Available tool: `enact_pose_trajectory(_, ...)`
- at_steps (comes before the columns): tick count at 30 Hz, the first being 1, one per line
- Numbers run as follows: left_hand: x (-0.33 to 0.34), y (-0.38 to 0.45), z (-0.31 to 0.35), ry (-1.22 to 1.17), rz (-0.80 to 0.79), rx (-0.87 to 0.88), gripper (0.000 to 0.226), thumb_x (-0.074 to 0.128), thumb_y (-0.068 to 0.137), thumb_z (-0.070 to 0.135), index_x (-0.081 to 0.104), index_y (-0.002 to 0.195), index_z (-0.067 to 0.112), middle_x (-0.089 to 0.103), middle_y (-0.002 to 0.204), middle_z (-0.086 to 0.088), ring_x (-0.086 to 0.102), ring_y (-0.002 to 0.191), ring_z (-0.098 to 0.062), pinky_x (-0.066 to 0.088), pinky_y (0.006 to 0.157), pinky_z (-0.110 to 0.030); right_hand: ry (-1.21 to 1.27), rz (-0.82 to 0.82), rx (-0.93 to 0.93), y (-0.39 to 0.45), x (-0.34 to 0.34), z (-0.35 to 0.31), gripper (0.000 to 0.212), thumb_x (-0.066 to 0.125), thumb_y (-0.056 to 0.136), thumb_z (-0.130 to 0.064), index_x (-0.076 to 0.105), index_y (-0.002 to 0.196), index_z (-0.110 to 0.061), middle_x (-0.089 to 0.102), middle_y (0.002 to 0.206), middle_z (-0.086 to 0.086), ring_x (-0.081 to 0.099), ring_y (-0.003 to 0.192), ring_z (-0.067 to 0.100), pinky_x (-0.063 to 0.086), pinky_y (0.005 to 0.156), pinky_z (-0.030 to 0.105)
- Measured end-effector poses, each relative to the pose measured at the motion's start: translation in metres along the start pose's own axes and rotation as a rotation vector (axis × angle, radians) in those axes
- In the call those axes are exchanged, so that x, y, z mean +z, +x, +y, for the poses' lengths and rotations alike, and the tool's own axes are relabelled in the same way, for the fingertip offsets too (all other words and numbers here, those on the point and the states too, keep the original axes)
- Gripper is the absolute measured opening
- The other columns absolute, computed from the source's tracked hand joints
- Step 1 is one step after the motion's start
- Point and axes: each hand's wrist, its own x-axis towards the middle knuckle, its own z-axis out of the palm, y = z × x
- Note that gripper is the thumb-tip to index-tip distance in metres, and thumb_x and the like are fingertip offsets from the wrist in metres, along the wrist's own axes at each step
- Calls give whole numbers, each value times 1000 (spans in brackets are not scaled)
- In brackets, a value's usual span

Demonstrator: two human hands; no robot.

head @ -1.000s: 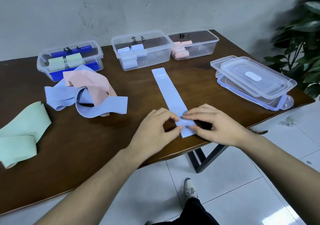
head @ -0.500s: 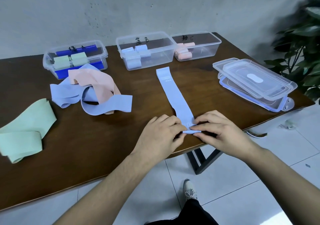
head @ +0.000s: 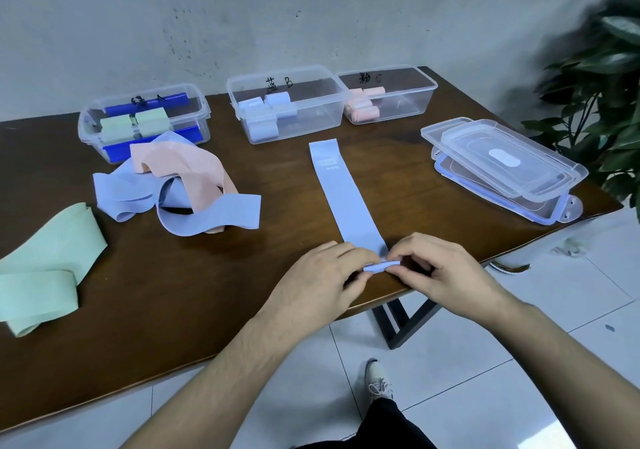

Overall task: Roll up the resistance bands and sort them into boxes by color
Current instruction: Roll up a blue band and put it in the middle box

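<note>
Blue band lies flat on the tabletop, near end at the front edge. Left hand and right hand both pinch its small rolled near end. Far end points toward the middle box at the back edge.

pale grey-white plastered wall behind, marked with dark specks and scuffs. dark brown polished wooden table set against it, carried on a black angled metal leg seen under the near edge. glossy white square floor tiles with thin grey joints below. leafy green potted plant at the right, partly blurred. soft, even light, faint sheen on wood and tiles.
</note>
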Motion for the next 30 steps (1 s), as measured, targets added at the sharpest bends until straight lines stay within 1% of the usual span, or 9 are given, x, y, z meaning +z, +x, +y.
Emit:
enact_pose_trajectory(2,0,0,1,-12,1,-38,14,69,90,20,71,103,20,63,89,11,37,72,-3,36,71,-12,31,-7,16,2,0,-1,7,70,88,-14,72,95,-16,64,94,-11,53,78,-8,35,71,5)
enact_pose_trajectory(4,0,0,1,1,-11,-48,14,68,90,21,72,103,19,64,91,9,47,74,-6,43,72,-16,35,-22,32,2,1,1,9,72,89,-13,73,96,-16,64,96,-9,54,79,-6,36,71,6)
enact_pose_trajectory(7,1,0,2,35,-22,-65,20,59,92,28,73,102,18,62,92,7,56,77,-14,50,73,-29,-15,-60,36,1,2,8,14,70,92,-24,74,106,-20,59,102,-12,59,84,7,43,70,18)
enact_pose_trajectory(9,2,1,1,51,-8,-83,28,54,89,35,75,100,20,56,91,7,55,75,-15,50,71,-30,-57,-78,5,1,1,10,21,66,94,-33,73,110,-21,56,104,-11,59,83,13,46,70,24)
enact_pose_trajectory(15,4,2,0,46,14,-90,26,56,88,33,77,97,19,57,89,7,55,72,-15,52,70,-32,-205,-108,-107,5,0,9,26,56,100,-29,74,113,-15,57,106,-6,56,93,6,42,85,14)
enact_pose_trajectory(19,1,3,0,28,7,-99,20,60,91,27,77,99,18,58,90,7,57,74,-15,48,74,-25,-94,-99,-6,8,1,6,21,57,101,-26,72,114,-19,60,107,-11,60,97,4,44,86,14)
enact_pose_trajectory(23,0,5,0,10,28,-107,16,61,93,21,73,103,18,61,93,7,56,75,-13,43,74,-19,-64,-137,80,16,-2,4,9,60,98,-20,65,101,-27,58,98,-19,59,92,4,42,79,16)
enact_pose_trajectory(26,0,5,0,16,42,-108,10,63,93,16,72,98,17,59,91,5,56,73,-13,41,72,-18,-118,-129,47,19,-1,3,12,55,98,-27,67,99,-24,57,100,-15,58,93,8,45,81,21)
enact_pose_trajectory(30,1,6,0,67,25,-110,11,62,95,18,72,99,16,57,91,4,57,72,-13,49,70,-23,-170,-113,-2,19,-1,4,18,59,97,-31,71,106,-21,54,106,-11,53,91,5,40,81,12)
